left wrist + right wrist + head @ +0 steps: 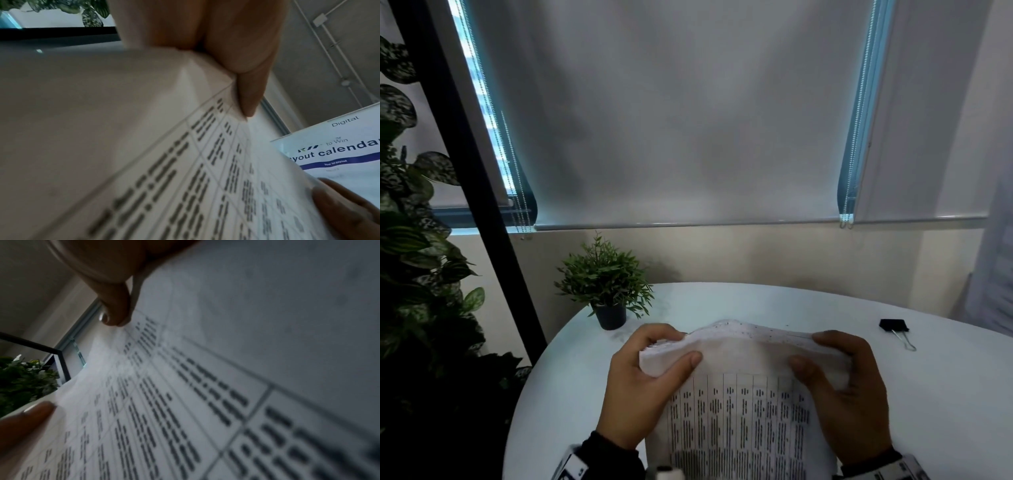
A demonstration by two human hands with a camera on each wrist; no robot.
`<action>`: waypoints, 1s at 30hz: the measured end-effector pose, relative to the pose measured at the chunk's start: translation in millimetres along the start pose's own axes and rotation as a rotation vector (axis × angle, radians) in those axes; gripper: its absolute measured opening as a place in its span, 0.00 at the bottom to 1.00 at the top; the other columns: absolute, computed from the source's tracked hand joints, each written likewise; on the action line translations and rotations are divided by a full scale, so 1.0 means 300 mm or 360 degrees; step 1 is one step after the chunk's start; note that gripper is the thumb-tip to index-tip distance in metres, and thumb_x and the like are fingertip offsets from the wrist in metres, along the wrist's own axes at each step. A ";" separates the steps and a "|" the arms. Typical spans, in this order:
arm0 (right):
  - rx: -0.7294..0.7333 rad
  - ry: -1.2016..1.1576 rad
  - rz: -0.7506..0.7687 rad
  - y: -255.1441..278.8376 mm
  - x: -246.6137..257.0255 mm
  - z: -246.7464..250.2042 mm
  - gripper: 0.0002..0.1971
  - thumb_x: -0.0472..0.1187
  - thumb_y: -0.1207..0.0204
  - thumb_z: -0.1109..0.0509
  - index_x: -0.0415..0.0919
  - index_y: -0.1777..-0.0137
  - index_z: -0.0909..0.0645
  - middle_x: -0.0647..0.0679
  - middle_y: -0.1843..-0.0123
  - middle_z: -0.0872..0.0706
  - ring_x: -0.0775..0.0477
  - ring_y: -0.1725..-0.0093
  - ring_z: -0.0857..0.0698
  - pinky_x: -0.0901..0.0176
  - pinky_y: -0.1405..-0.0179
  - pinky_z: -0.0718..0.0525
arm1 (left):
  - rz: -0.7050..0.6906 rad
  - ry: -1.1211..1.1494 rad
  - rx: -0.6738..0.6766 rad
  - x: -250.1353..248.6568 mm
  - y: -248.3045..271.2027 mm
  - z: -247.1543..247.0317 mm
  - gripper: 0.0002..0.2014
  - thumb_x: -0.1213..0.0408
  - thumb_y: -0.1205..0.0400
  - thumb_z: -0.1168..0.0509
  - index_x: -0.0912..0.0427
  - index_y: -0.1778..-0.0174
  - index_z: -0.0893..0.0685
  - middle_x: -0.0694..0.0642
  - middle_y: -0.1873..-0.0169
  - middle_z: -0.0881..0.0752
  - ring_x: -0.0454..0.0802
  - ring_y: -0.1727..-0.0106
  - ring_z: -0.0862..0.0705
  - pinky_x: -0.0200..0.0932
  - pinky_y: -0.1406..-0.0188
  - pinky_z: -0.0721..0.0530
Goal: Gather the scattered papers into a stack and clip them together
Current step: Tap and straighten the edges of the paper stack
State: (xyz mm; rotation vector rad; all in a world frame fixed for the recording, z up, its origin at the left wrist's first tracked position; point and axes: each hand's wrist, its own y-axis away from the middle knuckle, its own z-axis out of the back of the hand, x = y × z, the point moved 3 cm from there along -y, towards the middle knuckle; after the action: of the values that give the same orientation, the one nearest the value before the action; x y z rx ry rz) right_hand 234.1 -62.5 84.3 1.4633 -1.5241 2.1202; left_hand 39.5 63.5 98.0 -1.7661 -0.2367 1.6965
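Left of the table [585, 377], a small potted plant [604, 282] stands at the far edge. The left hand [640, 387] grips the far left corner of the paper stack [739, 421], thumb on top, fingers curled over the edge. The right hand [849, 390] clamps the far right corner likewise. The stack is held raised at the near centre; gathering appears done. The binder clip [893, 325] lies unused on the table, far right, well apart from the stack. Clipping remains.

poster [339, 151], beyond left hand [236, 48]: "Digital" | "to Win" | "yout calendar", cut off | blue band: small print, unclear | papers [205, 178]: table print blurred, unreadable
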 end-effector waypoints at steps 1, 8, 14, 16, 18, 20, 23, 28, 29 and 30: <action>-0.0033 0.0026 0.0048 -0.005 0.005 -0.005 0.39 0.25 0.39 0.21 0.80 0.60 0.25 0.82 0.55 0.19 0.81 0.54 0.21 0.89 0.57 0.27 | -0.0025 0.0006 -0.0030 -0.011 -0.007 -0.002 0.12 0.61 0.38 0.22 0.47 0.64 0.16 0.42 0.60 0.13 0.40 0.61 0.14 0.34 0.69 0.15; 0.0119 -0.0025 0.0034 -0.011 0.009 -0.016 0.22 0.57 0.39 0.21 0.79 0.51 0.26 0.81 0.47 0.21 0.79 0.48 0.21 0.87 0.54 0.25 | -0.0045 -0.0040 -0.0117 -0.002 0.009 0.014 0.15 0.62 0.36 0.19 0.44 0.61 0.16 0.37 0.55 0.12 0.37 0.54 0.14 0.30 0.63 0.15; 0.0009 0.0028 0.0019 -0.020 -0.010 -0.006 0.33 0.34 0.38 0.18 0.81 0.59 0.25 0.83 0.53 0.20 0.82 0.51 0.22 0.89 0.55 0.28 | -0.0106 -0.0077 -0.0168 -0.011 0.002 -0.011 0.18 0.71 0.37 0.19 0.47 0.63 0.19 0.37 0.58 0.13 0.35 0.58 0.15 0.24 0.68 0.20; -0.0021 -0.0003 0.0046 -0.016 -0.006 0.003 0.28 0.41 0.40 0.20 0.80 0.57 0.25 0.82 0.51 0.20 0.81 0.50 0.22 0.88 0.53 0.26 | -0.0126 -0.0069 -0.0156 -0.014 0.002 -0.006 0.23 0.67 0.39 0.19 0.40 0.58 0.20 0.36 0.56 0.14 0.35 0.55 0.15 0.23 0.65 0.20; 0.0025 -0.0023 -0.0008 -0.003 -0.026 0.000 0.26 0.47 0.40 0.18 0.79 0.54 0.25 0.81 0.49 0.20 0.79 0.49 0.21 0.87 0.53 0.25 | -0.0001 -0.0033 -0.0171 0.010 0.014 -0.003 0.33 0.61 0.42 0.17 0.29 0.50 0.25 0.31 0.50 0.17 0.32 0.49 0.17 0.25 0.55 0.19; 0.0044 -0.0010 -0.0068 0.011 -0.052 -0.001 0.34 0.35 0.40 0.18 0.81 0.55 0.26 0.82 0.49 0.21 0.80 0.50 0.21 0.86 0.55 0.24 | 0.0101 -0.0071 -0.0232 0.038 0.023 -0.002 0.36 0.50 0.45 0.18 0.22 0.47 0.29 0.27 0.43 0.22 0.25 0.40 0.24 0.30 0.43 0.23; 0.0085 0.0021 -0.0100 0.003 -0.068 0.001 0.37 0.31 0.40 0.18 0.81 0.56 0.26 0.81 0.49 0.20 0.78 0.50 0.21 0.85 0.55 0.23 | 0.0203 -0.0008 -0.0199 0.068 0.008 0.000 0.39 0.44 0.50 0.22 0.28 0.42 0.29 0.28 0.46 0.21 0.32 0.41 0.20 0.34 0.46 0.19; 0.0076 0.0043 -0.0112 -0.002 -0.062 0.005 0.37 0.31 0.40 0.18 0.81 0.56 0.26 0.82 0.49 0.21 0.80 0.50 0.21 0.87 0.55 0.25 | 0.0440 0.0217 0.0064 0.095 0.012 0.014 0.42 0.48 0.54 0.16 0.42 0.42 0.21 0.52 0.48 0.12 0.53 0.49 0.12 0.46 0.55 0.12; 0.0074 0.0050 -0.0101 -0.001 -0.061 0.003 0.38 0.30 0.40 0.18 0.81 0.56 0.27 0.83 0.49 0.21 0.81 0.50 0.22 0.88 0.55 0.26 | 0.0482 0.0249 0.0117 0.100 0.020 0.015 0.41 0.48 0.55 0.15 0.47 0.44 0.19 0.55 0.50 0.10 0.55 0.50 0.11 0.45 0.58 0.11; 0.0085 0.0060 -0.0111 0.000 -0.054 0.002 0.38 0.31 0.40 0.19 0.82 0.56 0.27 0.83 0.49 0.21 0.81 0.51 0.22 0.88 0.56 0.26 | 0.0500 0.0257 0.0157 0.104 0.028 0.015 0.40 0.50 0.55 0.15 0.51 0.45 0.17 0.55 0.51 0.09 0.56 0.51 0.10 0.45 0.59 0.11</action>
State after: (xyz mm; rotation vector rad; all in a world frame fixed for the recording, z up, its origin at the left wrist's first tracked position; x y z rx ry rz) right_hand 242.8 -56.7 71.8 1.4628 -1.3932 2.1513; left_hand 37.0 75.9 67.9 -1.9298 0.2033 1.7303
